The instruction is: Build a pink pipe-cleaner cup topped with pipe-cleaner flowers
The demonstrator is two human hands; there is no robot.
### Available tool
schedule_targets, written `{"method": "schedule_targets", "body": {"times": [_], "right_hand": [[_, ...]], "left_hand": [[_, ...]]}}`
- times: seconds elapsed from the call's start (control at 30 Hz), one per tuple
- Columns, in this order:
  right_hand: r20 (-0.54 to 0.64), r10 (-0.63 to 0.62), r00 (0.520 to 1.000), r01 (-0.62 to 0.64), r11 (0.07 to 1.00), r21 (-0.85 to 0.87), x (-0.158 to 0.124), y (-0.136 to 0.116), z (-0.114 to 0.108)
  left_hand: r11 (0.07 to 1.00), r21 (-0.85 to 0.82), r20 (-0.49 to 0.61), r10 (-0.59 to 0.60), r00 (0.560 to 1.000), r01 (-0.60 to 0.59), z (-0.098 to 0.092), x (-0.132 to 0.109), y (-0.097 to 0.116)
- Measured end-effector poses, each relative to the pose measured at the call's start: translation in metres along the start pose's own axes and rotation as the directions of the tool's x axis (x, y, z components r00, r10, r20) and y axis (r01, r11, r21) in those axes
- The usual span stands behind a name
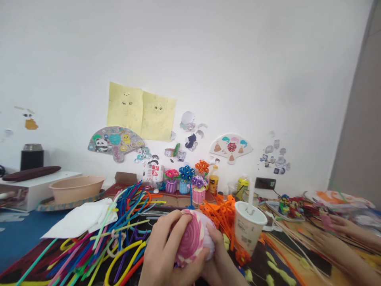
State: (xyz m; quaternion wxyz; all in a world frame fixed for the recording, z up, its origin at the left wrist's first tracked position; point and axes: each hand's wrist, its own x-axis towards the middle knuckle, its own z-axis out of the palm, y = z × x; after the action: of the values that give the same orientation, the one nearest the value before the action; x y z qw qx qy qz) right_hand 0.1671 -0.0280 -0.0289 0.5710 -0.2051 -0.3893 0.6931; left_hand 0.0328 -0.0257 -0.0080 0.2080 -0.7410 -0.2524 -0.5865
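Note:
In front of me I hold a pink and lilac pipe-cleaner pot (190, 242), its coiled round pink base turned toward me. My left hand (163, 246) is closed over its left side and front, with the thumb lying across the bottom of the coil. Behind and to the right, my right hand (222, 256) grips the pale lilac side; part of that hand is hidden. A blue stem (191, 195) shows just above the pot, though I cannot tell if it is joined to it. Orange pipe-cleaner pieces (222, 214) lie just beyond my right hand.
Loose coloured pipe cleaners (98, 242) and white tissue (79, 218) spread at left, near a peach basin (77, 188). A lidded cup with straw (248, 228) stands close at right. Small pipe-cleaner flower pots (184, 186) line the wall. Another person's hands (336, 242) work at far right.

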Motion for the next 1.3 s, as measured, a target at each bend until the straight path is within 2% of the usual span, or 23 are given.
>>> {"method": "schedule_targets", "body": {"times": [0.13,0.23,0.37,0.47,0.8,0.93,1.1,1.3], "right_hand": [[0.000,0.002,1.000,-0.002,0.998,0.059,0.000,0.002,-0.001],[0.048,0.018,0.999,-0.021,0.997,0.072,-0.004,0.002,-0.003],[0.123,0.142,0.982,-0.149,0.988,0.050,-0.006,0.004,-0.007],[0.169,0.199,0.965,-0.211,0.976,0.058,-0.004,0.006,-0.010],[0.133,0.211,0.968,-0.220,0.974,0.060,0.000,0.010,-0.013],[0.105,0.266,0.958,-0.273,0.960,0.060,-0.001,0.007,-0.008],[0.110,0.204,0.973,-0.213,0.974,0.073,-0.003,0.005,0.002],[0.124,0.207,0.970,-0.214,0.976,0.047,-0.005,0.004,0.002]], "left_hand": [[1.000,0.028,0.000,-0.002,1.000,0.002,-0.002,0.001,0.000],[0.999,0.043,-0.014,-0.021,1.000,0.022,-0.002,0.001,0.002],[0.994,0.030,-0.066,-0.102,0.993,0.104,-0.001,-0.001,0.005],[0.993,0.029,-0.099,-0.115,0.988,0.119,0.002,-0.003,0.006],[0.997,0.017,-0.126,-0.070,0.990,0.072,0.004,-0.004,0.004],[0.997,0.018,-0.148,-0.076,0.986,0.079,0.006,-0.004,0.003],[0.995,0.068,-0.140,-0.065,0.988,0.075,0.002,-0.003,0.004],[0.994,0.102,-0.090,0.035,0.995,-0.026,-0.006,-0.001,0.000]]}}
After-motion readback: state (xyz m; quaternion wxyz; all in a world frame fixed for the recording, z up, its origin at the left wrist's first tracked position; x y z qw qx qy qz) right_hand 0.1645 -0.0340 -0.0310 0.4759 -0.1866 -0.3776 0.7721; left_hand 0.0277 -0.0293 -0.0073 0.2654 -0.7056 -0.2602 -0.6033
